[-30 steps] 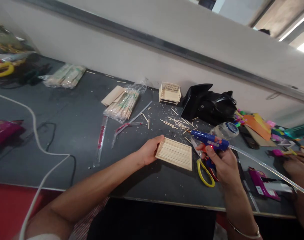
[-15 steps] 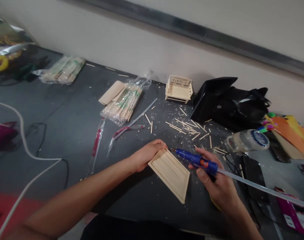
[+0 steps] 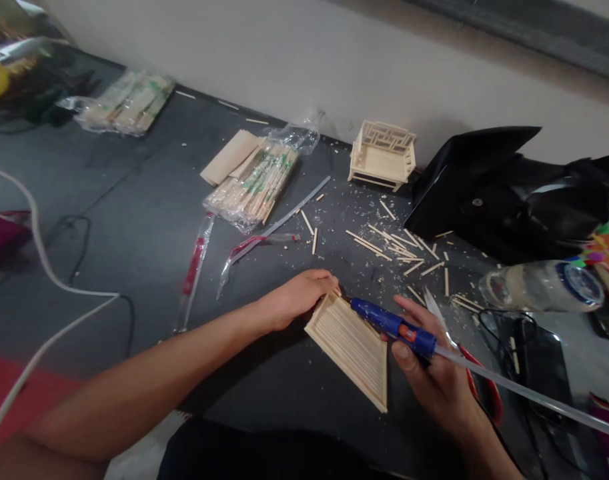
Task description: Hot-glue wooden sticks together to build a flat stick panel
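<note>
So the left grip [image 3: 304,297] is pinched on the far left corner of the stick panel [image 3: 351,353], which slants down and to the right of it, just above the tabletop [image 3: 264,393]. I'd guess the panel is super light and fairly stiff, dry wood so not slippery, but the thin sticks could snap or pop loose if you squeeze the middle. Best hold is by the rim, like here, just with fingertips well off the nozzle.

The right grip [image 3: 437,383] is wrapped around the blue glue gun [image 3: 394,327], its tip right by the left grip's fingers. Can't tell if it's touching wood. The gun's probably hard plastic with a bit of heft, so take it by the handle; the tip is likely hot. A long glue stick [image 3: 524,385] pokes out the back and might snag.

Just right of the right grip are red-handled scissors [image 3: 495,393]. Beyond both grips there are loose stick bits [image 3: 397,247], then a plastic-wrapped stick bundle [image 3: 259,183] off left and a tiny wooden bench [image 3: 381,163] by the wall.
</note>
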Motion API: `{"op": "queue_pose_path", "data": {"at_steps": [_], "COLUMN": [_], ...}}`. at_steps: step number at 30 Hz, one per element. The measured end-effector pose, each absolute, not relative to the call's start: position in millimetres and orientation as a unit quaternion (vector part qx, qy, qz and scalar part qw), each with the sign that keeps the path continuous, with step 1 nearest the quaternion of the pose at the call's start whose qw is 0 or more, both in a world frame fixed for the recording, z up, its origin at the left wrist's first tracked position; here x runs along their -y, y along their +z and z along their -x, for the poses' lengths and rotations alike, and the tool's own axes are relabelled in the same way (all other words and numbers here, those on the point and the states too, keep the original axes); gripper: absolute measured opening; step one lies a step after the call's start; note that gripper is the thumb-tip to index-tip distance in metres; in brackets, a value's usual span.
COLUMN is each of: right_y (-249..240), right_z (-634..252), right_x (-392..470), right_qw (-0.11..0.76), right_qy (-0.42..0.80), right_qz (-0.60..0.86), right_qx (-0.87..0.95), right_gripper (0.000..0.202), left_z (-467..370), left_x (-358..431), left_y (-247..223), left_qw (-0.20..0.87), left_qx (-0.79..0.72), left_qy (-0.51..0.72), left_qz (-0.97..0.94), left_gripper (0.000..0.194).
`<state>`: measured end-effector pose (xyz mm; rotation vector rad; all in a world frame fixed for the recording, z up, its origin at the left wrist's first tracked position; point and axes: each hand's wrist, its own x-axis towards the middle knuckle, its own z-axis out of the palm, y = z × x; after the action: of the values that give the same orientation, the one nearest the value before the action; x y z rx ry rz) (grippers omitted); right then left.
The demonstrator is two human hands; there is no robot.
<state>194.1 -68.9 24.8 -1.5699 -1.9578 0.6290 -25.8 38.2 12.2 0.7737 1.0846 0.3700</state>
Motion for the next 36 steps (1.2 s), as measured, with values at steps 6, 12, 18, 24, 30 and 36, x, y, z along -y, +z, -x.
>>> {"op": "queue_pose_path", "data": {"at_steps": [6,12,18,24,30,36], "right_y": [22.9,21.8,28.4,28.6,28.9,27.1], "right_z": [-193.4,-187.4,-179.0,-177.6,-176.7,-177.9], "right_x": [70.5,68.6,64.2,63.0,62.7,64.7], "right_qw": [0.247,0.260,0.265,0.263,0.260,0.259], "right_qy": [0.176,0.186,0.093,0.084,0.067,0.075], "right_qz": [0.592,0.570,0.553,0.551,0.548,0.551], "right_qx": [0.747,0.756,0.784,0.788,0.792,0.789], "right_gripper": [0.049,0.051,0.046,0.044,0.040,0.041], "left_z": [25.4,25.4,24.9,25.5,24.8,24.2], "left_x": [-37.0,-37.9,-38.6,-38.4,-39.3,-39.9], "left_y": [11.1,10.3,7.1,4.5,9.2,9.6], "left_qw": [0.772,0.775,0.776,0.773,0.767,0.770], "left_qx": [-0.499,-0.501,-0.495,-0.486,-0.497,-0.496], "left_qy": [0.180,0.165,0.171,0.175,0.162,0.162], "left_qz": [-0.351,-0.348,-0.352,-0.368,-0.373,-0.367], "left_gripper": [0.022,0.024,0.021,0.021,0.022,0.021]}}
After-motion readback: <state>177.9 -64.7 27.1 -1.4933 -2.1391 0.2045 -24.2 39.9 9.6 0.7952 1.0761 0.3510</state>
